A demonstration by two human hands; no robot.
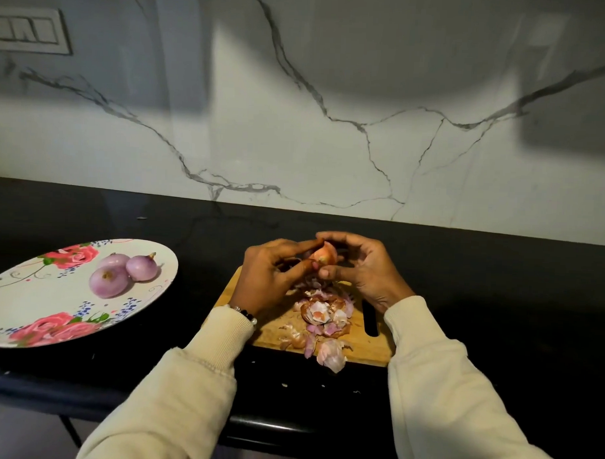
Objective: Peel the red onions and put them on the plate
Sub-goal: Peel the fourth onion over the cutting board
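Note:
A red onion (324,254) with its papery orange skin partly on is held above the wooden cutting board (358,348). My left hand (272,273) pinches it from the left with thumb and forefinger. My right hand (361,265) curls round it from the right and top. Three peeled purple onions (121,274) lie together on the floral plate (24,298) at the left of the counter.
A heap of onion skins (325,316) covers the middle of the board, some spilling over its front edge. The black counter (497,304) runs to a marble wall behind. The board has a handle slot (370,321) near my right wrist.

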